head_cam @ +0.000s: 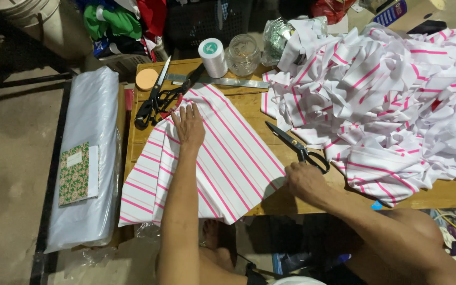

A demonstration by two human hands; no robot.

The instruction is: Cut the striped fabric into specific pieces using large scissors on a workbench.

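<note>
A white cloth piece with pink stripes (222,158) lies spread on a low wooden table (249,105), its near corner hanging over the front edge. My left hand (189,125) presses flat on the cloth's upper left part, fingers together. My right hand (304,182) pinches the cloth's right corner near the table's front edge. Black scissors (297,148) lie on the table just beyond my right hand.
A big heap of the same striped fabric (391,95) covers the table's right side. A second pair of scissors (157,100), a metal ruler (222,81), a thread spool (213,57), a glass jar (243,53) and an orange disc (146,79) sit at the back. A plastic-wrapped roll (88,158) with a patterned booklet (75,173) lies left.
</note>
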